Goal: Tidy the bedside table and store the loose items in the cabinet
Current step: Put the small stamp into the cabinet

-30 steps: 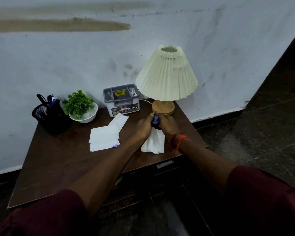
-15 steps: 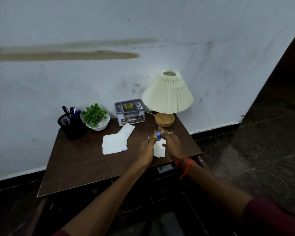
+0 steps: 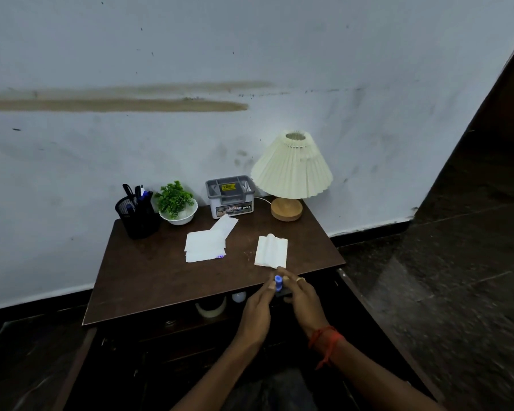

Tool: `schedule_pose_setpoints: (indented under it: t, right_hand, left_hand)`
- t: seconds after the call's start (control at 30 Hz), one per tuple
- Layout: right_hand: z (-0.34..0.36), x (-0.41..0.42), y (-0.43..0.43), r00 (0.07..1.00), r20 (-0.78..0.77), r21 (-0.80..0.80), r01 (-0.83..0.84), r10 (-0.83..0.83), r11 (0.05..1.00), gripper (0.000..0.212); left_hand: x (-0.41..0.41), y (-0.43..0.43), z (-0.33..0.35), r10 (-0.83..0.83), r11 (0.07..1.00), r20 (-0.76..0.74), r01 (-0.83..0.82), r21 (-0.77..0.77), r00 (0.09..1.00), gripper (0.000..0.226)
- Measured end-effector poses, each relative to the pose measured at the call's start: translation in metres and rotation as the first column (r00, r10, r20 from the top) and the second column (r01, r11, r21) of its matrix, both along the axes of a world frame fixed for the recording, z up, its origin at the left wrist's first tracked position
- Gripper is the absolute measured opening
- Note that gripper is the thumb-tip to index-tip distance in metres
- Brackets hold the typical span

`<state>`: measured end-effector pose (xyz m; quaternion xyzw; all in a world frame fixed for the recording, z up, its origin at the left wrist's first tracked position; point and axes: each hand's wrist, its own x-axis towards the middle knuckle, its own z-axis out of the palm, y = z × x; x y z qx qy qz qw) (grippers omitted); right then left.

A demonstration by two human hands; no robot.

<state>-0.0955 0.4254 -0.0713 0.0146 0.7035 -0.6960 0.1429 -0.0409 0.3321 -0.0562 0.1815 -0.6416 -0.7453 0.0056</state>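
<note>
A home bedroom corner: a small worktop [image 3: 149,280] at centre frame carries a pleated lamp [image 3: 291,170], potted plant [image 3: 174,200] and pen holder [image 3: 137,213] against a stained wall [image 3: 250,54].

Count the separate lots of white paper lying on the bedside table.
2: a flat stack mid-table with one sheet poking out toward the grey box, and a folded piece near the front edge. Sheets within the stack cannot be counted.

The table [image 3: 149,280] top is dark wood, smooth with a dull sheen. The lamp [image 3: 291,170] has a pleated cloth-like shade on a pale wooden base. The pen holder [image 3: 137,215] is black mesh.
</note>
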Motion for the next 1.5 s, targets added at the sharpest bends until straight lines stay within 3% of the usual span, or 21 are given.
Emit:
schedule_pose_setpoints:
  t: [0.23, 0.57, 0.77, 0.87, 1.03, 1.13, 1.2, 1.33, 1.5]
  right_hand:
    - [-0.031, 0.021, -0.004, 1.000, -0.003, 0.101, 0.002, -0.001, 0.995, 0.027]
    - [-0.074, 0.005, -0.023, 0.999, 0.043, 0.224, -0.031, 0.022, 0.974, 0.033]
    - [-0.100, -0.023, -0.040, 0.996, 0.092, 0.286, -0.046, 0.021, 0.957, 0.026]
    - [-0.113, -0.040, -0.047, 0.995, 0.100, 0.304, -0.018, -0.013, 0.952, 0.020]
    - [-0.129, -0.058, -0.055, 0.990, 0.136, 0.311, -0.011, -0.033, 0.950, 0.034]
    - [-0.134, -0.062, -0.058, 0.988, 0.149, 0.305, -0.010, -0.038, 0.952, 0.061]
    - [-0.137, -0.063, -0.059, 0.987, 0.158, 0.302, -0.015, -0.035, 0.953, 0.068]
    - [-0.142, -0.062, -0.059, 0.986, 0.165, 0.299, -0.026, -0.025, 0.954, 0.062]
    - [-0.138, -0.056, -0.053, 0.986, 0.167, 0.317, -0.040, -0.014, 0.948, 0.030]
  left_hand:
    - [0.011, -0.005, -0.033, 0.007, 1.000, 0.058, -0.007, -0.010, 0.998, 0.037]
    - [-0.013, -0.021, -0.082, 0.096, 0.993, 0.172, -0.105, 0.045, 0.980, 0.035]
    - [-0.048, -0.032, -0.122, 0.159, 0.986, 0.235, -0.167, 0.013, 0.959, 0.016]
    - [-0.065, -0.038, -0.138, 0.206, 0.976, 0.312, -0.216, -0.002, 0.928, 0.020]
    - [-0.083, -0.047, -0.163, 0.143, 0.989, 0.299, -0.122, -0.089, 0.944, 0.035]
    - [-0.088, -0.047, -0.172, 0.176, 0.984, 0.314, -0.167, -0.054, 0.933, 0.040]
    - [-0.089, -0.047, -0.173, 0.196, 0.979, 0.340, -0.205, -0.009, 0.920, 0.042]
    - [-0.092, -0.048, -0.178, 0.194, 0.969, 0.363, -0.236, 0.075, 0.911, 0.042]
    - [-0.084, -0.048, -0.156, 0.191, 0.975, 0.337, -0.219, 0.046, 0.922, 0.031]
